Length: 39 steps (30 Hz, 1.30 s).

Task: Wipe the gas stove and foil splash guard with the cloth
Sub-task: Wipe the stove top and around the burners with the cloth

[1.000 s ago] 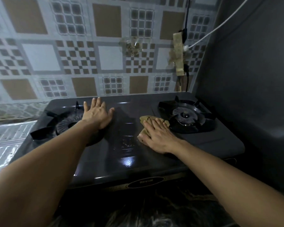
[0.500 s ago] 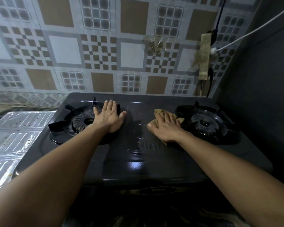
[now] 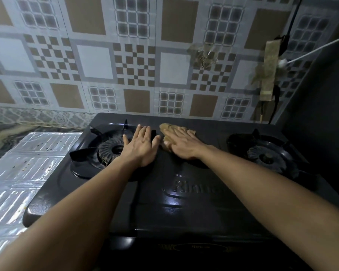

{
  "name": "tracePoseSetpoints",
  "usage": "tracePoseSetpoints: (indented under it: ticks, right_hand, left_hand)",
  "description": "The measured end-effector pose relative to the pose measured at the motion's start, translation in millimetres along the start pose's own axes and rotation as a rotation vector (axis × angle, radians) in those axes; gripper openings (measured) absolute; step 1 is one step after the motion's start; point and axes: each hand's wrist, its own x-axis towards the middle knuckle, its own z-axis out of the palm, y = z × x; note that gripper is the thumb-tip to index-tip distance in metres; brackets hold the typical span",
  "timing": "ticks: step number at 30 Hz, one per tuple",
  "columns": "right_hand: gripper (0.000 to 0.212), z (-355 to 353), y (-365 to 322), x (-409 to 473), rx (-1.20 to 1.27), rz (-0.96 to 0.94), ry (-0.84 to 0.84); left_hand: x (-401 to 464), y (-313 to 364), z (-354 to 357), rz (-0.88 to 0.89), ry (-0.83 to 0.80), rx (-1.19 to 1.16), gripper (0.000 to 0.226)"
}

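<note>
You are in the stove-wiping step: your right hand point(image 3: 181, 146) lies flat, fingers straight, pressing the crumpled tan cloth point(image 3: 167, 127) onto the black enamel two-burner gas stove point(image 3: 184, 208), at the rear centre of its top, just above mid-frame. Your left hand point(image 3: 141, 147) rests released and flat beside the left burner grate point(image 3: 106, 147), holding nothing. The creased silver foil splash guard point(image 3: 27, 173), lying at the left edge of the frame, probably remains to be wiped. Next, sweep the cloth across the panel with even pressure, steering clear of the right burner grate point(image 3: 270, 153). Embossed lettering on the stove top begins "Rin"; the rest is hidden. The front badge is illegible.
</note>
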Motion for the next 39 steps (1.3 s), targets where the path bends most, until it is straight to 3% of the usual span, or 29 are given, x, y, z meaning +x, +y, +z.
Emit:
tracePoseSetpoints:
  ticks: [3, 6, 8, 10, 14, 16, 19, 22, 24, 26, 28, 30, 32, 36, 39]
  right_hand:
    - [0.065, -6.3, 35.6, 4.9, 0.028, 0.244, 0.069]
    - [0.072, -13.5, 73.1, 19.0, 0.148, 0.615, 0.03]
    - [0.075, -17.9, 74.1, 32.4, 0.201, 0.741, -0.002]
    - [0.07, -16.1, 54.7, 45.1, 0.178, 0.652, 0.003]
    - [0.058, -3.2, -3.1, 45.4, 0.017, 0.086, 0.032]
    - [0.057, -4.5, -7.2, 46.1, 0.029, 0.024, -0.06]
    - [0.063, -16.2, 13.0, 39.4, 0.03, 0.175, -0.042]
    - [0.073, -17.7, 69.5, 40.9, 0.064, 0.576, -0.024]
    - [0.11, 16.0, 165.9, 104.2, 0.306, 0.775, -0.07]
    - [0.128, 33.8, 204.0, 147.2, 0.439, 0.771, -0.113]
    - [0.097, 9.4, 143.8, 101.7, 0.279, 0.842, -0.005]
    - [0.07, -16.2, 62.7, 32.3, 0.103, 0.758, 0.046]
    - [0.062, -16.6, 34.8, 0.7, 0.068, 0.484, 0.03]
    - [0.059, 5.9, -6.6, -51.8, 0.015, -0.029, -0.07]
    - [0.07, 10.3, -13.2, -80.9, 0.049, -0.126, -0.049]
  left_hand:
    - [-0.9, 0.4, 0.2, -0.015, 0.002, 0.005, 0.066]
    - [-1.2, -0.6, 1.3, -0.016, 0.008, -0.004, 0.067]
    - [-0.7, -1.0, 0.8, -0.012, 0.01, -0.007, 0.066]
    - [-0.8, -0.5, 0.7, -0.008, 0.015, -0.011, 0.066]
    - [-1.0, -0.1, -0.5, -0.003, 0.025, -0.022, 0.065]
    - [-0.9, -1.2, 0.1, -0.002, 0.028, -0.02, 0.065]
    - [0.1, -2.6, 1.4, -0.003, 0.028, -0.011, 0.065]
    - [0.8, -3.0, 2.9, -0.005, 0.03, -0.009, 0.064]
    - [1.6, -3.2, 2.3, -0.006, 0.033, -0.002, 0.064]
    - [1.6, -2.2, 2.2, -0.007, 0.034, -0.001, 0.065]
    - [0.6, -1.0, 2.5, -0.005, 0.035, 0.002, 0.064]
    - [1.1, -0.5, 2.0, -0.001, 0.039, -0.001, 0.063]
    - [0.7, 1.2, 0.9, 0.002, 0.042, -0.009, 0.061]
    - [-0.1, 0.5, 1.2, -0.001, 0.043, -0.035, 0.057]
    - [-0.5, -1.0, 1.2, 0.007, 0.038, -0.056, 0.058]
